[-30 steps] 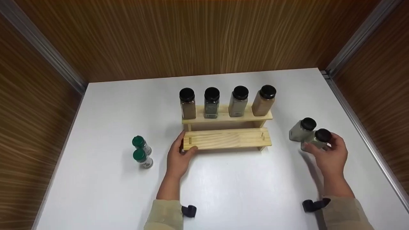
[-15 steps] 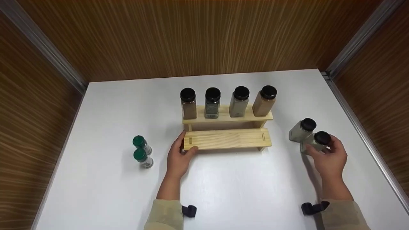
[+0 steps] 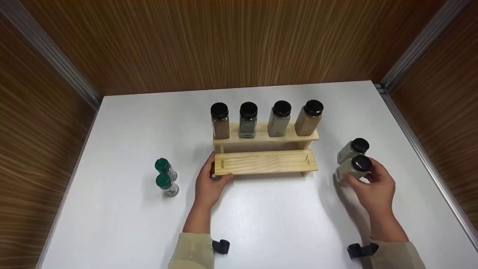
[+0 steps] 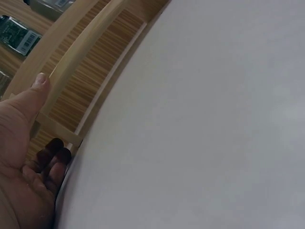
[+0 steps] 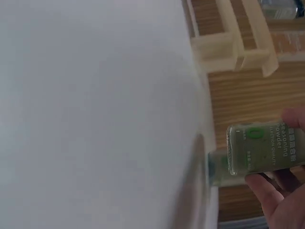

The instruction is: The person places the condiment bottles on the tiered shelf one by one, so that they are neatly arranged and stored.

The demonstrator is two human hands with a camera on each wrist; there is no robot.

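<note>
My right hand grips a square seasoning jar with a black lid and pale green powder, its label partly readable in the right wrist view. The jar is tilted and lifted off the table, above its shadow. Just behind it stands a similar black-lidded jar, partly covered by the held one. A two-tier wooden spice rack stands mid-table. My left hand holds the left end of its lower shelf, thumb along the front edge and fingers at the side. The lower shelf bears no jars.
Several black-lidded jars, among them a brown one, stand in a row on the upper shelf. Two small green-capped shakers stand left of the rack. Wood-grain panels enclose the white table at the back and sides.
My right hand has lifted its jar and moved it left, in front of the other jar. My left hand stays at the rack's left end, its thumb shifted slightly.
</note>
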